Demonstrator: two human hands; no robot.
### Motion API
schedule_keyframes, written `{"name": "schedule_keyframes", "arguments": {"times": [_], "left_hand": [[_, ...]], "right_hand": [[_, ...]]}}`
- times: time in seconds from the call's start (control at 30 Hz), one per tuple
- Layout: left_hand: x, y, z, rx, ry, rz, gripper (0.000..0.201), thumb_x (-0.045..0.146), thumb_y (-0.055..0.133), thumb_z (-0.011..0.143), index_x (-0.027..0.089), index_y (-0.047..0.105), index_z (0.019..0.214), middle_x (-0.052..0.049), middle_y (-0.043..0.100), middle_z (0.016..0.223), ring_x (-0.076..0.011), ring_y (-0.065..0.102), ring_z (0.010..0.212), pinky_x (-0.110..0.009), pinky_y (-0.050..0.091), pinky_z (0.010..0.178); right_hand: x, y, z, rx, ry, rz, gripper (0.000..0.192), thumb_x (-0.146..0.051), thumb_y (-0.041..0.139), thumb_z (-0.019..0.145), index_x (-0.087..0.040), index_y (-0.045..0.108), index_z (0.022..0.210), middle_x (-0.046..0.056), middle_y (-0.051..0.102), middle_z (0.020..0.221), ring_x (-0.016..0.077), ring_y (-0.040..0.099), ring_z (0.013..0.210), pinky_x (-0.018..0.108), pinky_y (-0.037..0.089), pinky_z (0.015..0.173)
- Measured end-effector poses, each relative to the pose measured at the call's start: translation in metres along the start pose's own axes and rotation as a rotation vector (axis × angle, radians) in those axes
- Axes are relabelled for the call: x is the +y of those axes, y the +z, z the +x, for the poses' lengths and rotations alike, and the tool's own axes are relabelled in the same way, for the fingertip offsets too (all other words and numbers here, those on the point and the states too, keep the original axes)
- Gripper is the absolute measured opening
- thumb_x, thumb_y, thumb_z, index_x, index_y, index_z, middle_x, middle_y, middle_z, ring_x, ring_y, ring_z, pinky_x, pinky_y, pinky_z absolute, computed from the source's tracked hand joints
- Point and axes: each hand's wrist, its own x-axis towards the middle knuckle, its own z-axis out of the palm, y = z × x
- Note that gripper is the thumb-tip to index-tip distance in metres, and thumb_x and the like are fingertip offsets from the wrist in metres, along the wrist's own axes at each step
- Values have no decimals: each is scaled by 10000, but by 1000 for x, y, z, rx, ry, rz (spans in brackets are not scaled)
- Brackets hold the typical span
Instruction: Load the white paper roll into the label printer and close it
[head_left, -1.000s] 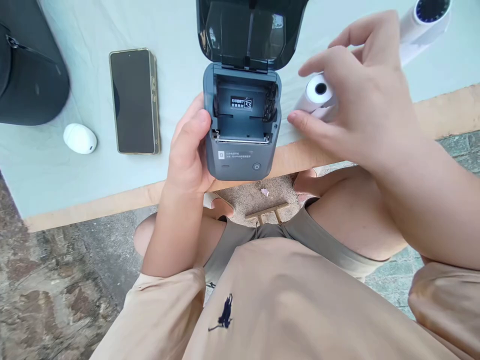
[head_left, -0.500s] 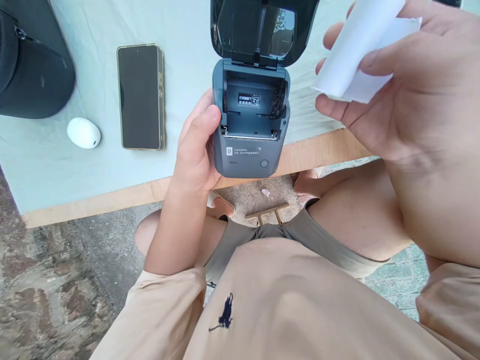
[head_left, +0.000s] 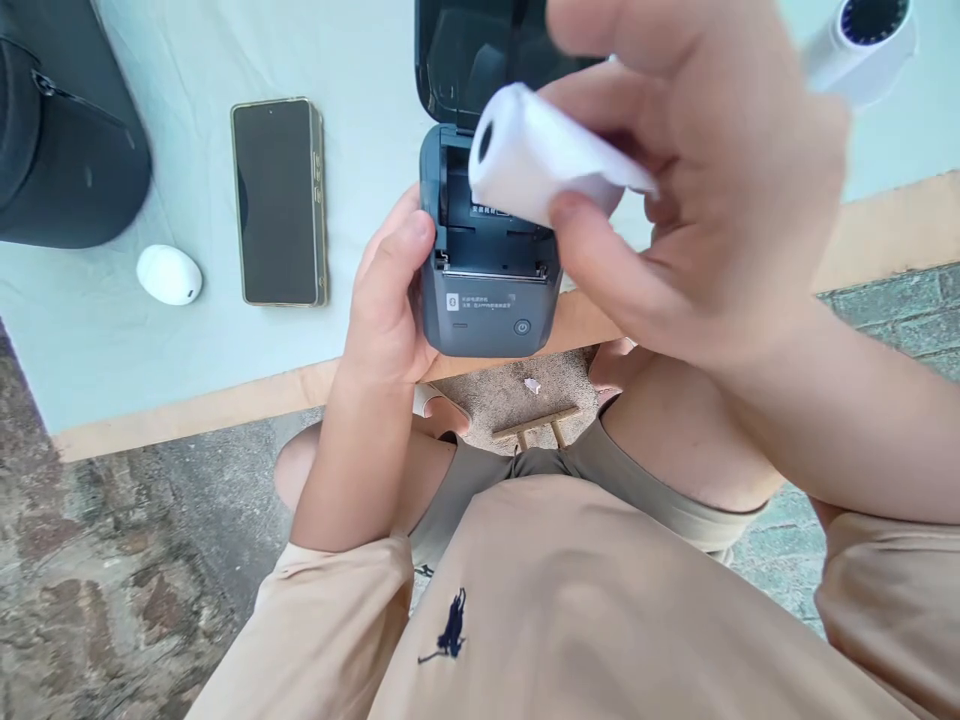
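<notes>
Head view: a small grey printer, lid open, is gripped at the tabletop edge by the left hand. A white paper roll is pinched in the right hand fingers, just above the open bay. Judged so, the roll is picked up but not yet seated; the lid remains to be closed. A phone lies to the left.

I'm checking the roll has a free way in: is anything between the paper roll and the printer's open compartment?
Nothing visible does. The right hand holds the paper roll just above the open printer, lid up, which the left hand grips by its side. The roll hides part of the bay.
</notes>
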Motion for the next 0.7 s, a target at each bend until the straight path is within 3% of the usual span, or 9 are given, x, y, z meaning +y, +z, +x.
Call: {"name": "schedule_keyframes", "arguments": {"times": [0.13,0.2,0.33,0.43,0.5,0.57,0.7], "left_hand": [[2,3,-4,-20,14,-49,307,475,608,892,230,672,1065,-35,722,1121,-277,632,1205,-387,545,1046],[1,4,-5,-19,34,-94,277,427,577,923,211,673,1065,-27,715,1067,-239,658,1118,-380,542,1047],[-3,6,-4,-34,92,-119,273,425,573,911,203,678,1028,-39,680,992,-223,663,1017,-393,542,1034],[-2,8,-5,-29,97,-131,228,399,565,916,210,680,972,-44,655,947,-203,651,940,-372,552,987],[0,8,-6,-30,81,-106,228,413,556,917,228,681,962,-45,655,952,-212,652,949,-364,551,973],[1,8,-6,-30,60,-48,262,479,565,901,257,681,975,-48,662,982,-248,655,1023,-368,541,987],[-2,5,-5,-33,105,-32,362,597,524,891,272,669,953,-60,662,953,-301,647,1135,-406,531,1020]], "right_hand": [[5,18,12,98,-134,-265,386,-294,438,860,-187,566,1208,11,642,1119,108,650,951,214,410,677],[5,23,14,112,-149,-332,356,-301,415,862,-198,571,1165,16,631,1097,115,643,894,204,350,641],[9,26,14,153,-196,-298,298,-280,470,817,-179,562,1082,3,656,1099,142,668,906,227,401,683],[14,26,16,174,-265,-301,193,-309,477,884,-183,582,985,-23,686,1103,198,679,1038,332,492,829],[16,26,17,157,-228,-328,296,-407,412,958,-206,628,934,-33,687,1112,214,655,1074,390,492,879],[16,29,16,194,-201,-348,410,-483,373,977,-212,665,881,-17,689,1058,205,633,1013,391,473,851],[14,38,7,327,-387,-301,303,-398,474,949,-202,655,805,-25,681,895,139,597,863,341,422,778]]}}
